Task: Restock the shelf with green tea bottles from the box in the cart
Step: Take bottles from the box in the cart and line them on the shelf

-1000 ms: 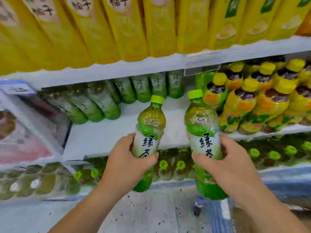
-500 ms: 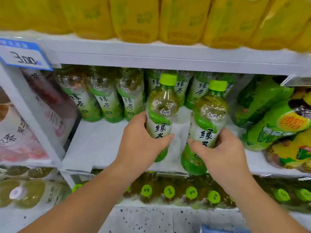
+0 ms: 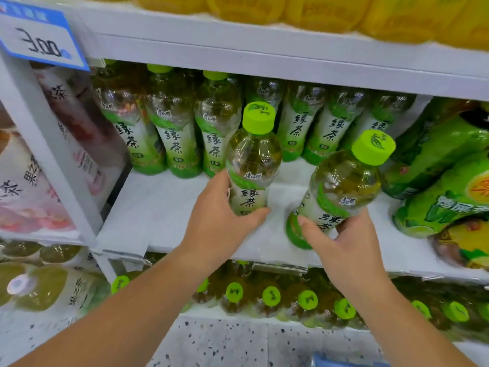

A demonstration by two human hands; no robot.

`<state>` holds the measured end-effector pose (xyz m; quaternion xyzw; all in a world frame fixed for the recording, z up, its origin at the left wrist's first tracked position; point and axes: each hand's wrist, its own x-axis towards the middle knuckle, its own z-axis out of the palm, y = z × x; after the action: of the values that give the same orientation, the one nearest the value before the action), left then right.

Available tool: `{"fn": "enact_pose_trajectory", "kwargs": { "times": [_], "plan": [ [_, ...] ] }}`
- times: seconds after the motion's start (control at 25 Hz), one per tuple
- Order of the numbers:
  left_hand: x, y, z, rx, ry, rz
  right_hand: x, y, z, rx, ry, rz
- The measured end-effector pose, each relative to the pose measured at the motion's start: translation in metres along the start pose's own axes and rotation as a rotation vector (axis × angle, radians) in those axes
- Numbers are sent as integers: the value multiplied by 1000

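While both hands are up at the middle shelf (image 3: 164, 207), each one has a green tea bottle. Head view: left hand (image 3: 219, 218) has fingers and thumb curled round the lower label of the left bottle (image 3: 252, 165). Bottle is upright; its base is hidden by the hand, so can't tell if it touches the board. Right hand (image 3: 341, 242) grips the right bottle (image 3: 341, 186) low on its label, thumb on the near side, fingers wrapped behind. That bottle tilts right, cap toward the shelf's right end, base above the front part of the board, contact unclear. Held bottles are near each other, not touching. Back row of green tea bottles (image 3: 174, 133) stands upright along the rear of the same shelf, bare white board in front of it. Larger green-labelled bottles (image 3: 444, 160) fill the right end. Yellow bottles (image 3: 317, 11) sit on the shelf above. Blue price tag (image 3: 42, 38) reads 3.00, top left. Pink-labelled drinks (image 3: 23, 186) are in the left bay. Green caps (image 3: 271, 296) line the shelf below, speckled floor (image 3: 225, 343) under that.
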<state>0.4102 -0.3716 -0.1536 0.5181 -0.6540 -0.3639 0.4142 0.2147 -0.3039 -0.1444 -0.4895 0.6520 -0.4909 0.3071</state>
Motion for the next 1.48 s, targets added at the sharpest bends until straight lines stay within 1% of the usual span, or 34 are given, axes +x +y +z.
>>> {"fn": "enact_pose_trajectory", "kwargs": {
  "times": [0.12,0.2,0.28,0.36,0.44,0.6,0.68,0.76,0.84,0.96,1.04,1.32,1.48],
  "plan": [
    [-11,-15,0,124,-28,-38,-7,1,-4,-42,-30,-16],
    [-18,-24,1,118,-7,-96,-13,7,-4,-117,-37,3],
    [-19,-26,7,93,48,-127,-12,14,-4,-147,-27,12],
    [-13,-23,12,76,96,-145,-3,18,-1,-132,-30,-6],
    [-2,-20,18,90,98,-130,14,18,4,-99,-19,-14],
    [20,-22,28,229,80,-95,42,21,14,-97,22,-54],
    [22,-24,30,276,96,-91,45,33,16,-23,32,-36],
    [20,-29,31,258,109,-105,39,43,17,-2,68,2],
    [19,-35,30,262,107,-113,40,46,19,-69,99,-9],
    [23,-38,33,292,139,-138,55,43,22,-184,79,-36],
    [26,-36,35,288,175,-169,63,41,25,-200,78,-37],
    [37,-37,38,306,256,-231,67,47,38,-215,165,-57],
    [37,-39,40,287,280,-236,67,48,40,-303,153,-84]
  ]
}}
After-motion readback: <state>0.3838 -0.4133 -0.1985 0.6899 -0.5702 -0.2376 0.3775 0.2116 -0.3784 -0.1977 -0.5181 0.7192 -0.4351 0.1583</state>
